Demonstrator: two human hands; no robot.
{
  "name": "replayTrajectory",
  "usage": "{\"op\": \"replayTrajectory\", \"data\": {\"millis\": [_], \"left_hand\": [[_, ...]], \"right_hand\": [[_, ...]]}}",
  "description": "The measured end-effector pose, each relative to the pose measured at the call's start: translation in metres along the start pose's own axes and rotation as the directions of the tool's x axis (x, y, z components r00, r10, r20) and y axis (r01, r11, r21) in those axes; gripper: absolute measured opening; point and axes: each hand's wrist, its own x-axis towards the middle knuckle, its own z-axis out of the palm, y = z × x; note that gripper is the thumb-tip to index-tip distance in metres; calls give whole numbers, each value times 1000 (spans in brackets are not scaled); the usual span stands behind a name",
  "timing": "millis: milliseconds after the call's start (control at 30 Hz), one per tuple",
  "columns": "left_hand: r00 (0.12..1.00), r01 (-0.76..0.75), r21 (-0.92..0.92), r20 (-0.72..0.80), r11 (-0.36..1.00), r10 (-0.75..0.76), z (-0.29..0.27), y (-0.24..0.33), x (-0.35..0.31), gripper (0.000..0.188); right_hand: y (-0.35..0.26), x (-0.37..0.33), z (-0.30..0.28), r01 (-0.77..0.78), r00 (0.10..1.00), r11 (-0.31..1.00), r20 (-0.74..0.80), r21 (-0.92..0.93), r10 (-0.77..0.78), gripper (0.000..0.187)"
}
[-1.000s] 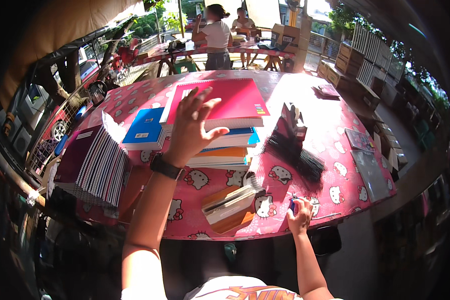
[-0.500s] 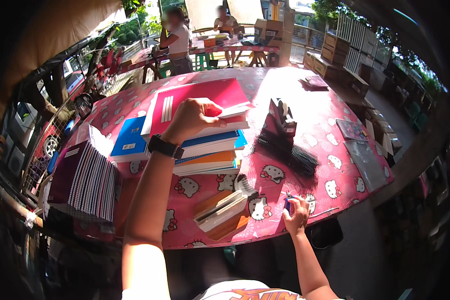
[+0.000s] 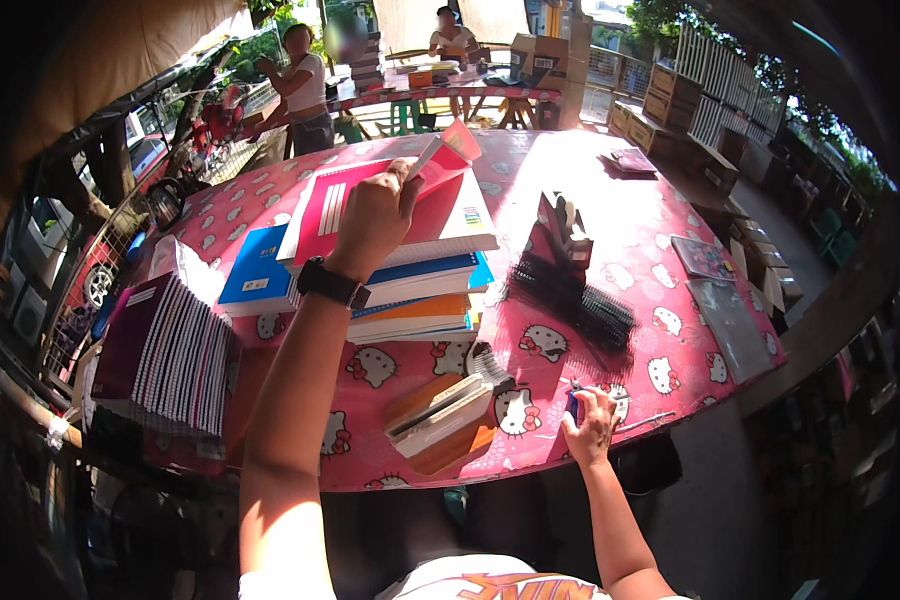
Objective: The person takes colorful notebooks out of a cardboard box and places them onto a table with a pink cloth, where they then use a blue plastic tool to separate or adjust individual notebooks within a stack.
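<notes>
Head view shows the left hand (image 3: 370,215) closed on the pink cover (image 3: 445,155) of the top notebook (image 3: 400,210), fingers pinching it and lifting its far right corner off the white page below. That notebook lies on a stack of books (image 3: 410,300) with blue and orange covers, at the middle of the pink patterned table (image 3: 610,200). Near the table's near edge, the right hand (image 3: 590,425) is curled around a small blue object (image 3: 572,405), resting on the cloth. Black binding combs (image 3: 570,295) lie just right of the stack. A pile of spiral notebooks (image 3: 170,350) stands at the left, and an orange booklet (image 3: 440,420) lies near the right hand.
</notes>
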Motion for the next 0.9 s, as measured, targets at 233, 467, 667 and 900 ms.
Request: {"op": "replayTrajectory", "data": {"millis": [233,467,667,900], "left_hand": [[931,-365,-64,-46,929,363,-36,73,-107,30],[888,-76,-229,428,970,170,-27,78,-181,38],[812,280,-296,-434,913,-390,-46,-3,-206,61],[774,434,-884,266,174,-575,-75,-5,-221,34]], "right_hand": [[-62,49,-41,-620,784,-169,608,766,-125,55],[-122,97,-30,-590,807,-252,565,767,-170,38],[-150,87,-49,-364,882,39,358,931,-306,26],[-121,114,-43,-214,838,159,265,964,-477,26]]}}
